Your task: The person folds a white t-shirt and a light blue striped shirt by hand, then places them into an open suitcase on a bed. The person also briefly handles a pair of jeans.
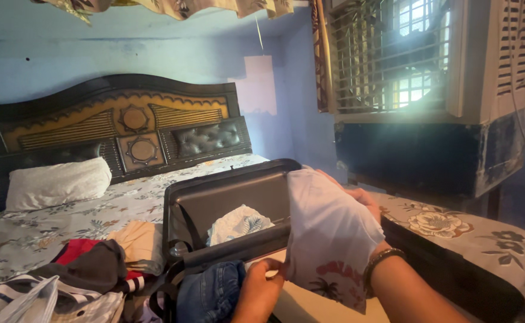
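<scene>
Right hand (pixel 358 203) bunched into the top of a white printed shirt (pixel 331 239), left hand (pixel 262 287) pinching its lower edge, both closed on the cloth above the open dark suitcase (pixel 226 203) on the bed (pixel 95 209). Best kept taut between the two grips, folded flat and lowered beside the pale leaf-print garment (pixel 238 222) already inside (strap ends tucked clear), not dropped on the jeans (pixel 211 293) at the near rim.

I'm looking into a bedroom in a home: a bed (pixel 125 203) with a carved dark headboard (pixel 119 128), a white pillow (pixel 56 182) on a floral sheet (pixel 11 233), blue walls (pixel 95 60), and a big air cooler (pixel 430 90) (louvred, boxy) set at the window.
</scene>
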